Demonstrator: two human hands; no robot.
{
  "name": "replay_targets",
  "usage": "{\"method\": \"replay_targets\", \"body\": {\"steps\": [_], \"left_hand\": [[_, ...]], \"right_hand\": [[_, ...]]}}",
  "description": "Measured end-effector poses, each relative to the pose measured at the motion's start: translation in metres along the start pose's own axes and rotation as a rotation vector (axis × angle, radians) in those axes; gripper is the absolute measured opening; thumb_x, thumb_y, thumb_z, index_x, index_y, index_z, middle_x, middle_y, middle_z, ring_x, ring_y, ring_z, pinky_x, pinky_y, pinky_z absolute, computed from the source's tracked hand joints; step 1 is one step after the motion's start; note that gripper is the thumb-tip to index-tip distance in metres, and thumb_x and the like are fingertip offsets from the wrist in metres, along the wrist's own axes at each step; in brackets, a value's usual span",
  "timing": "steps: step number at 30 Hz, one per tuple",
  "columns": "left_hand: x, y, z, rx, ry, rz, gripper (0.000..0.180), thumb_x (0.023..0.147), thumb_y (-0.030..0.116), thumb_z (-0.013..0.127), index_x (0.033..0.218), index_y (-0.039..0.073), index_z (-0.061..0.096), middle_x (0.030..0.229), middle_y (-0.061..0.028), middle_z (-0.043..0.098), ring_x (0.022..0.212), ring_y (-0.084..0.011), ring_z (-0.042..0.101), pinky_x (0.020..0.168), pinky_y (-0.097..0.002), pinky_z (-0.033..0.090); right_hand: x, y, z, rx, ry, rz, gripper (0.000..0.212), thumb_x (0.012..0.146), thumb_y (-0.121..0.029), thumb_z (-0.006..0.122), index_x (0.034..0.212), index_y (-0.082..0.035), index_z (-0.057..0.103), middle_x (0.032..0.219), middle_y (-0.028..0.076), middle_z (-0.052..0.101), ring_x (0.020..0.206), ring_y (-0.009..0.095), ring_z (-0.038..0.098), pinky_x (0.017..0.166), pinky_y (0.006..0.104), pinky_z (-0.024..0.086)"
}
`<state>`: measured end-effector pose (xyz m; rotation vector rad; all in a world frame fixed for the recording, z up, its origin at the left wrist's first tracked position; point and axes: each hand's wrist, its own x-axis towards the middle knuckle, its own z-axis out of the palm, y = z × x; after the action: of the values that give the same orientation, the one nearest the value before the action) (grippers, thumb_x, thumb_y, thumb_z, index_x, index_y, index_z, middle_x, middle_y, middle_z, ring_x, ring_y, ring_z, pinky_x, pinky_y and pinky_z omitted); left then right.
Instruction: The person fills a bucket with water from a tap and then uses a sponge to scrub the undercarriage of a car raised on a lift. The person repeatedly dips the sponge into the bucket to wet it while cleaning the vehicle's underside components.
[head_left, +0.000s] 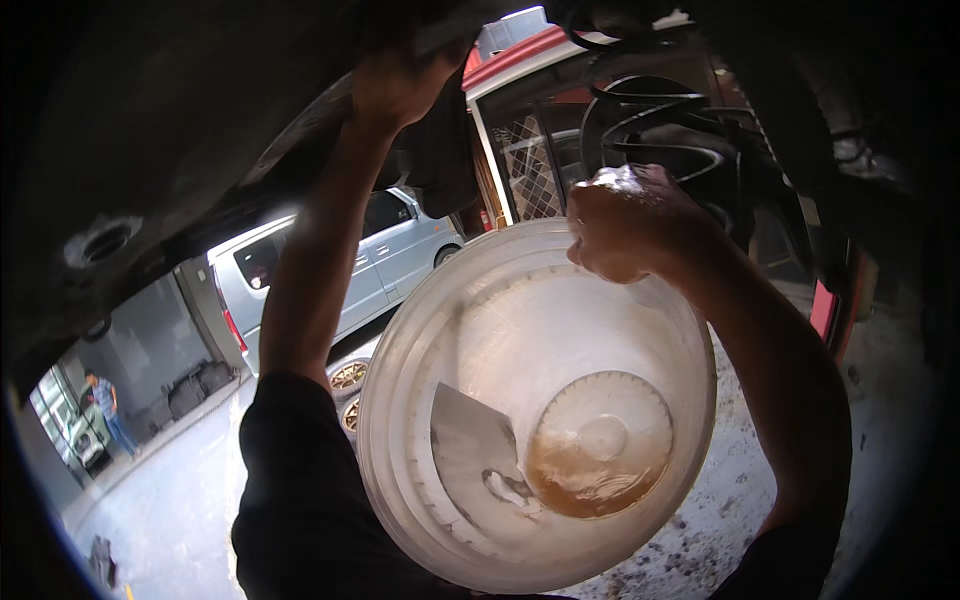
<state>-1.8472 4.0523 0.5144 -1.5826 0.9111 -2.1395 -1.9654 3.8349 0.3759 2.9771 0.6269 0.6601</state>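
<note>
Both arms are raised overhead, coming up from the lower edge in dark short sleeves. The left arm stretches long and nearly straight, bare from the sleeve up, and the left hand (400,85) presses upward with its fingers lost in shadow, so its grip cannot be read. The right arm bends at the elbow, forearm slanting up and inward. The right hand (625,225) is curled tight, knuckles uppermost, skin glistening wet.

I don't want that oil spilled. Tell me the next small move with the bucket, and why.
Probably level the white plastic bucket and keep it under the spot where the left hand works on the car's underside. The right hand alone grips its rim, the bucket is tilted, and brown liquid pools at one side of the bottom, so further tipping could slosh it.
</note>
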Motion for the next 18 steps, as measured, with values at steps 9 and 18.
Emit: {"method": "replay_targets", "body": {"steps": [9,18], "left_hand": [[0.023,0.031,0.015,-0.136,0.146,-0.102,0.058,0.087,0.053,0.051,0.121,0.006,0.058,0.114,-0.0217,0.061,0.108,-0.0405,0.058,0.093,-0.0447,0.046],[-0.045,-0.083,0.015,0.051,0.099,-0.103,0.056,0.088,0.048,0.053,0.127,0.008,0.052,0.125,-0.0226,0.054,0.110,-0.0410,0.055,0.096,-0.0450,0.043]], "right_hand": [[0.017,0.007,0.015,-0.023,0.039,-0.045,0.032,0.086,-0.031,0.062,0.099,-0.003,0.067,0.095,0.017,0.068,0.089,0.031,0.067,0.085,0.0436,0.050],[0.019,0.006,0.014,-0.046,0.031,-0.128,0.033,0.085,-0.032,0.061,0.104,-0.006,0.064,0.099,0.016,0.067,0.094,0.032,0.065,0.085,0.0471,0.049]]}}
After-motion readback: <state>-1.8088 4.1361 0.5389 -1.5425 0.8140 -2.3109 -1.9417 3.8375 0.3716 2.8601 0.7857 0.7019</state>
